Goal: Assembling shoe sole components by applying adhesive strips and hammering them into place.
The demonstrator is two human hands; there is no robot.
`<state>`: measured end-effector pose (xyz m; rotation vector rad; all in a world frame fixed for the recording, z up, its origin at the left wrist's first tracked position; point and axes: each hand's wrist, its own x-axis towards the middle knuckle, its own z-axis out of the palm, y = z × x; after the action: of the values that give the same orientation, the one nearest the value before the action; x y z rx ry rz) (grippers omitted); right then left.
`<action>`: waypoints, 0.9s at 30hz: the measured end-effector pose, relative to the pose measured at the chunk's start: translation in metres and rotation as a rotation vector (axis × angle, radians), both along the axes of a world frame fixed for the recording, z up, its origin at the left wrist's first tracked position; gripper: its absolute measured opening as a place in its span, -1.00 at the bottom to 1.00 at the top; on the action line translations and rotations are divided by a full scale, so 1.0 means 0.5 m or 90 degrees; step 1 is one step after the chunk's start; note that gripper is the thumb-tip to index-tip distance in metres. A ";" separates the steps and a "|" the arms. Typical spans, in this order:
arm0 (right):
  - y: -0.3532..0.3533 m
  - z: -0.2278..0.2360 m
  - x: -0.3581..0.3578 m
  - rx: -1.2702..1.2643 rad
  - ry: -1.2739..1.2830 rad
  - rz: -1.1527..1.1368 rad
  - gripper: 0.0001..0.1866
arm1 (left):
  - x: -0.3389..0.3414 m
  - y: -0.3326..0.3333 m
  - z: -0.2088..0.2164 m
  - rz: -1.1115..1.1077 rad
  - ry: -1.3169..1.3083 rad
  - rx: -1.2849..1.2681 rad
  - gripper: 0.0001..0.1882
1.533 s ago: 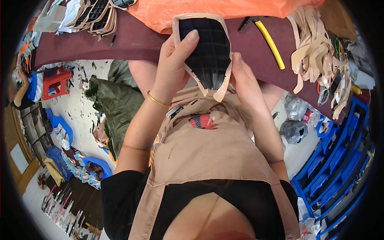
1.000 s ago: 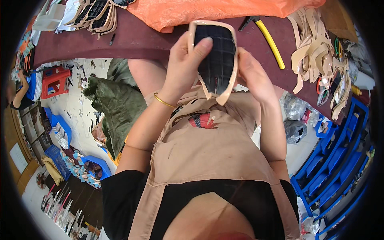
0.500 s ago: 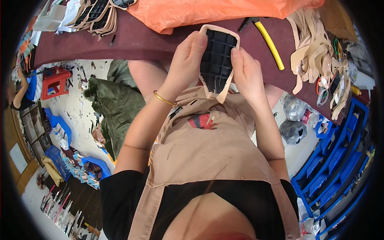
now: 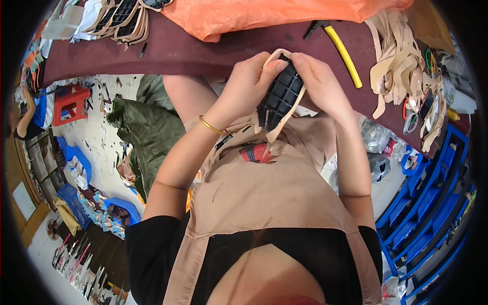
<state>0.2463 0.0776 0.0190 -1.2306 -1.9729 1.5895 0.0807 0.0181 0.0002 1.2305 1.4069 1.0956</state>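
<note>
Between my hands, above my lap, is a shoe insole [image 4: 279,94] with a black gridded face and a beige edge, held at a tilt. My left hand [image 4: 249,81] grips its upper left side, with the thumb across the black face. On the upper right rim my right hand [image 4: 317,76] is closed, its thumb and fingers near the top edge. Both hands press close together at the top of the insole, and my fingers behind it are hidden. Its narrower lower end points down toward my beige apron [image 4: 264,193].
A yellow-handled hammer [image 4: 343,56] lies on the dark red table cover [image 4: 193,58]. Beige strips [image 4: 394,56] are heaped to the right. Similar insoles [image 4: 122,20] stack at the far left, beside an orange cloth [image 4: 254,18]. Blue racks [image 4: 422,203] stand at the right.
The insole has dropped slightly and tilted, its top turned rightward. My right hand has shifted up to its top edge. My left hand has moved slightly lower, its thumb now across the face.
</note>
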 end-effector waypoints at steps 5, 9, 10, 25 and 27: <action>-0.025 -0.016 0.000 0.219 -0.091 0.019 -0.62 | -0.019 0.011 -0.022 -0.114 -0.189 -0.181 -0.58; -0.039 -0.008 0.024 -0.180 0.149 -0.054 -0.69 | -0.011 0.015 -0.011 -0.083 -0.160 -0.189 -0.63; -0.040 -0.010 0.020 -0.160 0.112 -0.111 -0.71 | -0.006 0.019 -0.022 -0.084 -0.159 -0.189 -0.63; 0.131 -0.178 0.098 0.630 -0.579 -0.305 -0.55 | 0.026 -0.075 -0.131 0.017 -0.590 -0.359 -0.75; 0.153 -0.184 0.139 0.612 -0.542 -0.208 -0.62 | 0.016 -0.076 -0.128 0.043 -0.562 -0.371 -0.75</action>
<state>0.3158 0.1540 -0.0731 -1.7203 -2.2997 -0.1863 0.0886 -0.0201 -0.0640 0.2090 0.9506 0.9817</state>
